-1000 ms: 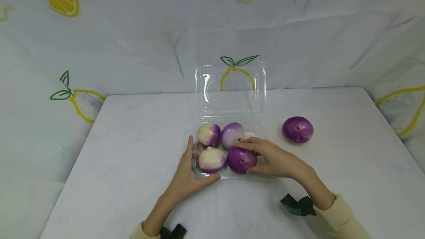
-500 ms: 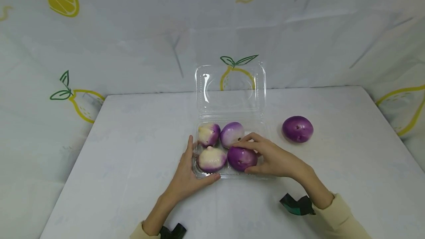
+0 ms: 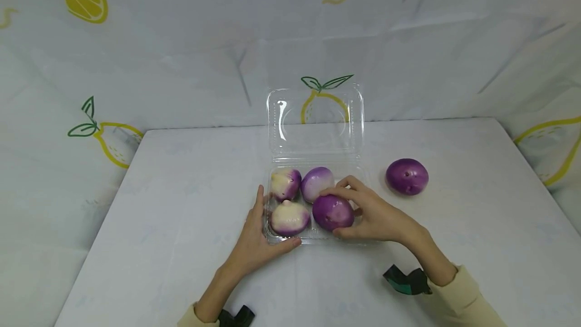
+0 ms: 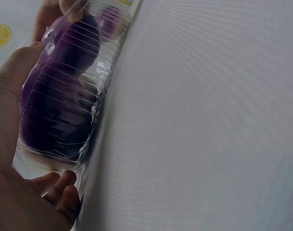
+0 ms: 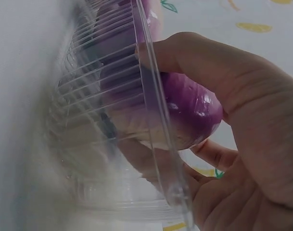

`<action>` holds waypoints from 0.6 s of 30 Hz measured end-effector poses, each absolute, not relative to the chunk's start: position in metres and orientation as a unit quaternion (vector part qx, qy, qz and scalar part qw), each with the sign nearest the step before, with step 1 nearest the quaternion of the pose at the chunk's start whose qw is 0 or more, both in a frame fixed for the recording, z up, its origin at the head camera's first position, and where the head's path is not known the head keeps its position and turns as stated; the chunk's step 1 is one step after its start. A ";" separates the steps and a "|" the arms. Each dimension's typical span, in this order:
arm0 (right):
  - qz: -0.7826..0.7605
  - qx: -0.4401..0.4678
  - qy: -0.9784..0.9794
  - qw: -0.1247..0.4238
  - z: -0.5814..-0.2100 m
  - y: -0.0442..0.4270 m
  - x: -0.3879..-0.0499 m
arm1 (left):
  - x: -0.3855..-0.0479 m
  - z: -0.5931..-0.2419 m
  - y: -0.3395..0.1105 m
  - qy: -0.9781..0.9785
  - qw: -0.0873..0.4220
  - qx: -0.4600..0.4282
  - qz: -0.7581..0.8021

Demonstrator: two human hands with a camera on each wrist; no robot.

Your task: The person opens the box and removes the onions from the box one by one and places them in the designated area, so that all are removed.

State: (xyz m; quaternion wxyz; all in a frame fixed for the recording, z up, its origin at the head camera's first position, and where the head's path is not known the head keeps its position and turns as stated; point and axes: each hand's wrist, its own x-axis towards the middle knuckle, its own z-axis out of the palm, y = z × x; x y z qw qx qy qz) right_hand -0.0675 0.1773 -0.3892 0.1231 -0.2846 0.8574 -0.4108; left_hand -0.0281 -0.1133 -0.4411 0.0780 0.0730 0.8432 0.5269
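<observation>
A hinged clear plastic container [image 3: 317,241] stands with its lid raised. Inside are two pale purple-tinged onions, one at back left [image 3: 285,184] and one at front left [image 3: 289,218], plus a light purple onion [image 3: 317,184] at back right. My right hand [image 3: 379,216] grips a shiny purple onion [image 3: 333,212] over the front right part; the right wrist view shows this onion [image 5: 192,108] partly behind the rim. My left hand [image 3: 254,243] holds the container's front left corner, thumb along the front edge and fingers by the left side.
Another purple onion [image 3: 407,177] lies on the white table [image 3: 190,191] to the right of the container. The raised lid [image 3: 315,122] stands behind the container, near a white lemon-print cloth [image 3: 190,64] at the table's back edge.
The purple onion in my right hand has risen slightly and shifted a little to the right, with the fingers arching higher. My left hand and the container have stayed put.
</observation>
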 end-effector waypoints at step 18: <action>-0.469 -0.286 0.828 0.111 -0.390 0.182 -0.068 | -0.029 -0.441 -0.113 0.841 0.083 0.068 0.531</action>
